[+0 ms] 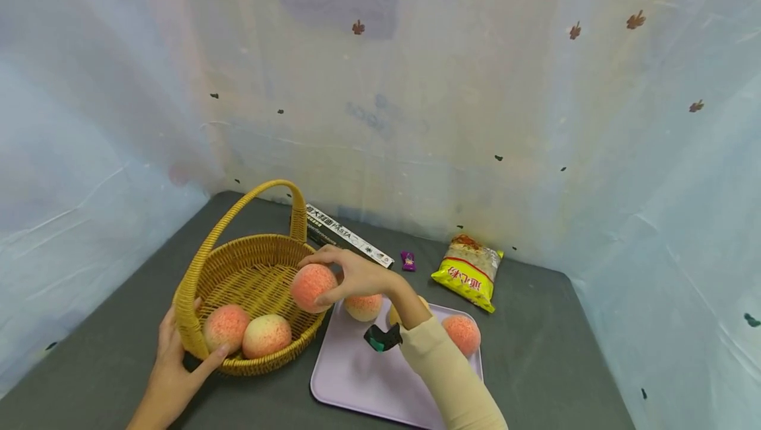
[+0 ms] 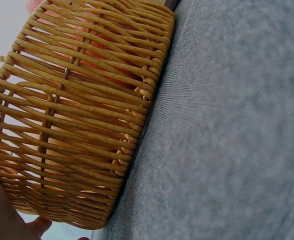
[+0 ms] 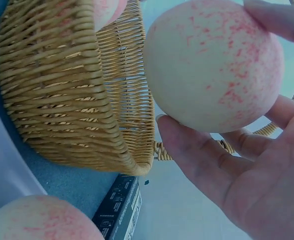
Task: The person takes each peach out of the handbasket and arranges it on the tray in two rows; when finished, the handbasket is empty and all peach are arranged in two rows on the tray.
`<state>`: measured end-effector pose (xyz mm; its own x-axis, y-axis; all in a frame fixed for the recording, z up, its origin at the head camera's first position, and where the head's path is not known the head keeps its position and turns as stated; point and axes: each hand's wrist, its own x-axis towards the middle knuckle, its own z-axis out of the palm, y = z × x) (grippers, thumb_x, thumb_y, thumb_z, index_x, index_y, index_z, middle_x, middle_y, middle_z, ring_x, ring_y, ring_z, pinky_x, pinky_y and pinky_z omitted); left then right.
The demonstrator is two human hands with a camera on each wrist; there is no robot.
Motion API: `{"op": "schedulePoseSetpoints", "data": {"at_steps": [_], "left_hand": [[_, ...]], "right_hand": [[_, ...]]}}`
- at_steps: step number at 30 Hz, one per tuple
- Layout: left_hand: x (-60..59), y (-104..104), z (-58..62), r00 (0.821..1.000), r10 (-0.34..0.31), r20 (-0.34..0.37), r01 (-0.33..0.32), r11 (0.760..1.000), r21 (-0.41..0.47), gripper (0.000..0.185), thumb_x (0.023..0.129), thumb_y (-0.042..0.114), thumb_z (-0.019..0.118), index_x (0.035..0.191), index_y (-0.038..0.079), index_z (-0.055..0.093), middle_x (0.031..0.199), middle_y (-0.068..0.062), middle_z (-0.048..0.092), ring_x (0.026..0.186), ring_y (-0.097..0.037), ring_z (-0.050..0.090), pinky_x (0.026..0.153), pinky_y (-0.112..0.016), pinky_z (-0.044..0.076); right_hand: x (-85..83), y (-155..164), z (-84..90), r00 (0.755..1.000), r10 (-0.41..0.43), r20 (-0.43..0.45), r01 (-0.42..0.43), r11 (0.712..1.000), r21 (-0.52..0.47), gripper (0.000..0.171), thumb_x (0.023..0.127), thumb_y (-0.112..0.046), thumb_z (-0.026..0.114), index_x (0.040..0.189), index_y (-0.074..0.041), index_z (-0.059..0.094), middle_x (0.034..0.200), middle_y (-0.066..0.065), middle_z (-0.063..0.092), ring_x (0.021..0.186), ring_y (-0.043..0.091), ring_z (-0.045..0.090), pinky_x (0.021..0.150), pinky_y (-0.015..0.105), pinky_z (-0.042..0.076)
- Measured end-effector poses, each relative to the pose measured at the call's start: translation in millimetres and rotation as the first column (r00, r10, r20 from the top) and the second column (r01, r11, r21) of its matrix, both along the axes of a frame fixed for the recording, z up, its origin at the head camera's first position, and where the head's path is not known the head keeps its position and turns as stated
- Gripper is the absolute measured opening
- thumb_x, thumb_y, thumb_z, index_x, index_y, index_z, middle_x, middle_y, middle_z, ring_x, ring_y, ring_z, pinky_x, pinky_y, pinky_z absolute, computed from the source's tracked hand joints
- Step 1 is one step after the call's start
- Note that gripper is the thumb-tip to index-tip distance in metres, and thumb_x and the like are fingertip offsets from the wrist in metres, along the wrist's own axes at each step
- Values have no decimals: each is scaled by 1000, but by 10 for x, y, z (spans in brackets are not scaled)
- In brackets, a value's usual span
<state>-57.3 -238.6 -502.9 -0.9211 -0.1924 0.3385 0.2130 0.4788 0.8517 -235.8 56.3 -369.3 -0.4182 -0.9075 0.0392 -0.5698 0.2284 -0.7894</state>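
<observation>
My right hand (image 1: 351, 275) grips a pink peach (image 1: 313, 286) with thumb and fingers, above the right rim of a wicker basket (image 1: 267, 245). In the right wrist view this peach (image 3: 212, 65) shows a pale side with red specks. Two more peaches lie in the basket's near part, a pink one (image 1: 226, 327) and a paler one (image 1: 267, 336). My left hand (image 1: 174, 360) holds the basket's near left rim, its thumb over the edge. Several peaches, among them a pink one (image 1: 461, 334), sit on a lilac tray (image 1: 357, 377), partly hidden by my right arm.
Behind the basket lies a long pasta box (image 1: 347, 235). A small purple packet (image 1: 407, 260) and a yellow bag of pasta (image 1: 470, 271) lie farther right on the dark table (image 1: 535, 351). The basket's tall handle (image 1: 238, 212) arches over it. A pale curtain hangs behind.
</observation>
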Motion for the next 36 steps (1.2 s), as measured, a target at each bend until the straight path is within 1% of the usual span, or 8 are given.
{"op": "schedulePoseSetpoints", "data": {"at_steps": [7,16,18,21,24,27,30,36], "left_hand": [[-7,-4,17,1000,-2,-7,2,1000,1,88,88,8,75,160,21,25,164,-3,-3,150,-24,-7,98,-82,7],[-3,13,22,1000,0,0,0,1000,-3,91,88,8,75,160,24,22,164,-5,-5,149,-33,-5,98,-82,10],[-2,15,20,1000,0,-1,0,1000,3,91,88,7,75,160,25,22,164,-5,-4,149,-33,-5,98,-82,10],[2,14,11,1000,-1,-9,2,1000,8,91,88,6,75,160,25,23,164,-5,-4,150,-29,-5,98,-82,9],[4,14,1,1000,-2,-17,2,1000,6,91,87,6,76,160,24,24,164,-6,-3,150,-23,-5,99,-81,9],[7,14,-3,1000,-1,-12,1,1000,1,91,88,7,76,160,24,24,164,-5,-3,150,-22,-6,99,-81,8],[9,14,-3,1000,-1,-9,1,1000,2,91,88,7,76,160,23,24,164,-5,-4,150,-24,-7,99,-82,8],[2,11,4,1000,2,-8,-2,1000,-3,91,88,7,75,160,24,23,164,-6,-4,150,-26,-6,98,-82,8]], "right_hand": [[77,112,-41,999,7,36,-8,1000,3,60,83,-18,79,139,-16,57,132,-1,49,115,8,49,91,31,51],[198,283,-116,1000,8,14,-8,1000,10,61,82,-18,80,138,-13,57,130,1,49,116,8,48,92,31,51],[224,336,-143,1000,3,7,-3,1000,16,62,82,-20,80,138,-14,57,130,0,49,116,8,48,92,32,51],[262,416,-189,1000,4,10,-4,1000,17,62,81,-21,80,138,-14,57,129,-2,50,116,8,49,93,33,50],[302,493,-240,999,0,43,-1,1000,22,63,80,-22,81,138,-13,57,127,-3,51,115,8,50,94,33,50],[351,565,-285,998,-9,65,6,999,36,64,79,-22,81,138,-12,57,127,-4,51,115,9,51,94,34,50],[407,625,-323,999,-13,47,10,998,65,63,80,-24,82,137,-17,58,130,-5,48,116,8,49,94,32,49],[518,685,-375,999,9,-42,-3,989,146,63,80,-24,80,139,-23,56,133,-4,49,114,6,49,95,27,46]]}}
